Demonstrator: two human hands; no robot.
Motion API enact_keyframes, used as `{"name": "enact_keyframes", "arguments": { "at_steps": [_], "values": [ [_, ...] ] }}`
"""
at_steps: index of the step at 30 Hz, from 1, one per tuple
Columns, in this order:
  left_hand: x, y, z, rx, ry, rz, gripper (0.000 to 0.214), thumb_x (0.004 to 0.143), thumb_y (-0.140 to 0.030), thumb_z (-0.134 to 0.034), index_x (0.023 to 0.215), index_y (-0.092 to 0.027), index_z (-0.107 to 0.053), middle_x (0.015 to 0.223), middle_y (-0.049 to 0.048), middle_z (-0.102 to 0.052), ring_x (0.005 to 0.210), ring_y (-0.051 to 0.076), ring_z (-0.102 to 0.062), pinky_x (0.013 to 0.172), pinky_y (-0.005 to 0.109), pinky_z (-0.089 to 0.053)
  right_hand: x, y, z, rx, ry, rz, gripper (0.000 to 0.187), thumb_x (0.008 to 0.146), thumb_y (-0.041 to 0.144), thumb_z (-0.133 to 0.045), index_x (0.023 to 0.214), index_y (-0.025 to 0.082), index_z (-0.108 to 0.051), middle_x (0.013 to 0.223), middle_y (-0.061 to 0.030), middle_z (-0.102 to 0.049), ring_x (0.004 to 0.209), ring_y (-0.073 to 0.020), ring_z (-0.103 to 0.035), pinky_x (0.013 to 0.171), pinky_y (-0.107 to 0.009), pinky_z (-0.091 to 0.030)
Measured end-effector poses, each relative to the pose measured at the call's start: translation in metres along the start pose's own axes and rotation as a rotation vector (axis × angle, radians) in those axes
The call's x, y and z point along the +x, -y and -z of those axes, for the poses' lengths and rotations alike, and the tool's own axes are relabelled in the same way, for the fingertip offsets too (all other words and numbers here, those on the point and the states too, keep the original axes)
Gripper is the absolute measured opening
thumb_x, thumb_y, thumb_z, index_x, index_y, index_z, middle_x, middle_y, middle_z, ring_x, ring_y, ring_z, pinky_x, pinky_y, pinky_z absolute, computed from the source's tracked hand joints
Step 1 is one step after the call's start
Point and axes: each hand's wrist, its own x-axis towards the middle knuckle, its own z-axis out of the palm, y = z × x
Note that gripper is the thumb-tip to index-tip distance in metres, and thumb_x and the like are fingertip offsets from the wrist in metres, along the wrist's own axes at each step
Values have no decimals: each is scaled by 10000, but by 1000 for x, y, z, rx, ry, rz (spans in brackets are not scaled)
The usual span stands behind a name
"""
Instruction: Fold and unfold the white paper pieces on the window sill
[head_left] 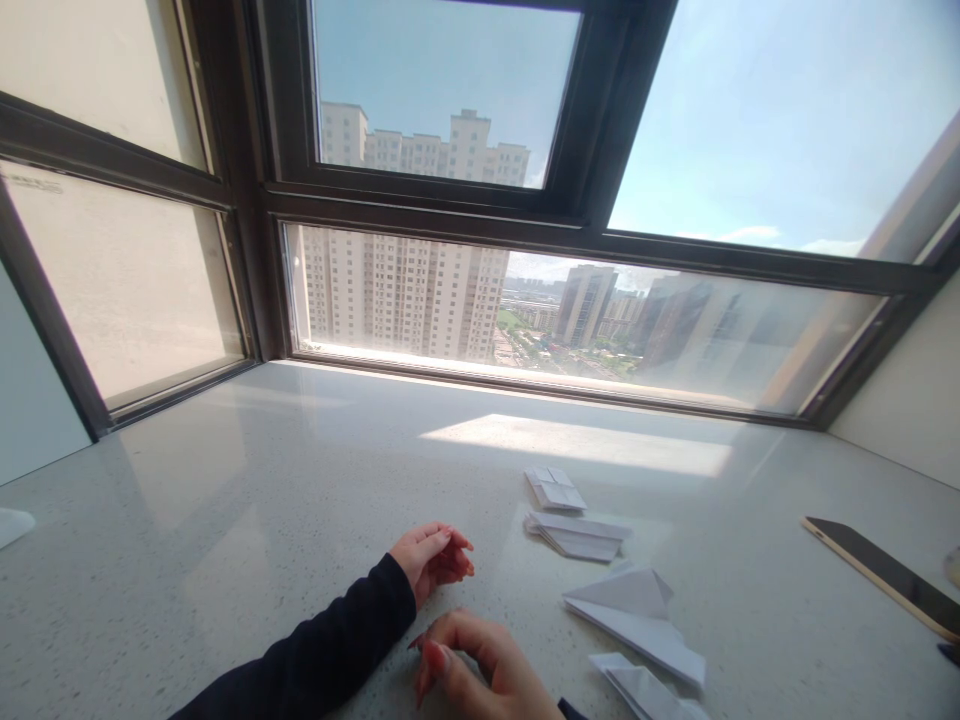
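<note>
Papers point(634, 618), white and folded, lie four in a row near right hand point(484, 660) and left hand point(433, 562), each grip loosely curled, empty.

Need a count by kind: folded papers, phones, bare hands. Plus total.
Folded white papers: 4
Phone: 1
Bare hands: 2 (left hand, right hand)
Total: 7
</note>
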Motion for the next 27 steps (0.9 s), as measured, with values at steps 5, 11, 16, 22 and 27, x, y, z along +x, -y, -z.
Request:
{"name": "enact_keyframes", "arguments": {
  "at_steps": [5,11,16,22,27],
  "values": [
    [0,0,0,-2,14,3,229,615,-341,-639,618,-121,-576,513,16,-575,530,125,-546,541,237,-332,2,3,1,-72,-7,109,396,803,456,-404,656,160,-622,694,-55,-594,727,-151,-524,695,-263,-400],
    [0,-1,-1,17,8,0,223,619,-340,-630,623,-123,-577,520,16,-575,534,123,-545,544,235,-338,1,-7,1,-86,30,-36,430,783,503,-409,709,145,-637,717,-51,-606,704,-145,-536,658,-246,-392],
    [0,-1,0,21,2,4,222,615,-339,-631,621,-124,-576,514,13,-575,531,122,-547,544,234,-345,2,-7,-1,-85,26,-71,455,792,500,-395,668,135,-636,671,-52,-641,666,-140,-556,646,-237,-395],
    [0,-3,-2,12,-5,3,261,563,-367,-663,599,-121,-581,491,14,-590,501,115,-550,501,217,-330,3,-1,-2,-24,26,-89,467,801,498,-372,625,129,-599,635,-54,-645,601,-125,-579,598,-223,-414],
    [-2,-3,-3,11,-9,3,262,563,-370,-663,596,-123,-583,487,14,-594,498,113,-551,496,213,-327,3,0,-3,-26,19,-83,466,799,501,-369,611,133,-585,626,-54,-641,599,-124,-583,600,-223,-420]
  ]
}}
